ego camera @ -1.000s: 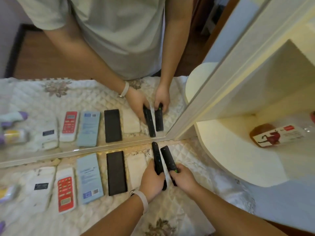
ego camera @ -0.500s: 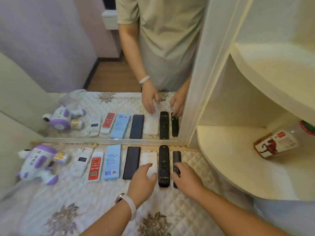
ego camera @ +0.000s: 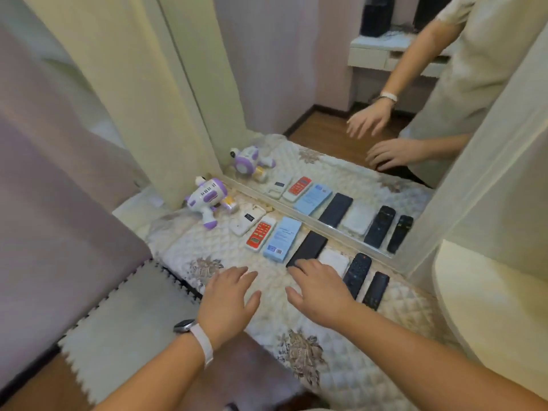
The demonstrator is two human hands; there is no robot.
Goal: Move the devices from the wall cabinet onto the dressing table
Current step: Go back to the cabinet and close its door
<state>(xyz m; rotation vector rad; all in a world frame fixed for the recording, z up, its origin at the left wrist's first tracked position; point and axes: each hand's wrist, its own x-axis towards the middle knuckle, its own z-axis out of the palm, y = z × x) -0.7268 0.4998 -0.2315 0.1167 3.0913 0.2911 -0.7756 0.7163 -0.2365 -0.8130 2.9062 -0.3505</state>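
Observation:
A row of devices lies on the quilted dressing table (ego camera: 311,318) in front of the mirror: a purple-and-white toy gun (ego camera: 207,200), a white device (ego camera: 247,220), a red-faced remote (ego camera: 261,236), a light blue box (ego camera: 282,239), a black slab (ego camera: 308,247), a white pad (ego camera: 335,259), and two black remotes (ego camera: 357,274) (ego camera: 376,289). My left hand (ego camera: 229,295) hovers open over the cloth near the front edge. My right hand (ego camera: 318,287) is open, fingertips at the black slab's near end, holding nothing.
The mirror (ego camera: 341,143) behind the row reflects the devices and a person's arms. A rounded cream cabinet shelf (ego camera: 486,310) juts out at the right. A curtain (ego camera: 127,93) hangs at the left, and foam floor mats (ego camera: 127,324) lie below.
Both hands have let go of the two black remotes, which now lie at the right end of the row. The hands drew back and leftward, and my view swung left, away from the cabinet.

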